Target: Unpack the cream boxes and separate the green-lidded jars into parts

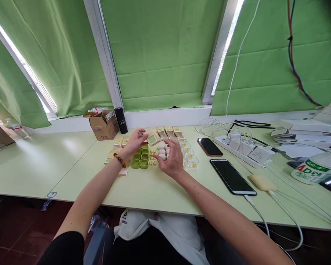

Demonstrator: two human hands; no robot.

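Note:
My left hand (134,142), with a bead bracelet on its wrist, pinches a small tan packet with a green label (152,139) above a block of small green trays (141,157). My right hand (171,159) hovers over small white pieces (162,146) beside the trays, its fingers curled together in a pinch; what they hold is hidden. More tan packets (169,133) lie in a row behind. Clear round cups with yellow bits (190,156) sit to the right of my right hand.
A cardboard box (104,125) and a black cylinder (121,120) stand at the back left. Two phones (210,147) (232,176), a power strip (244,147) with white cables, stacked white boxes (303,136) and a white bottle (313,171) fill the right side.

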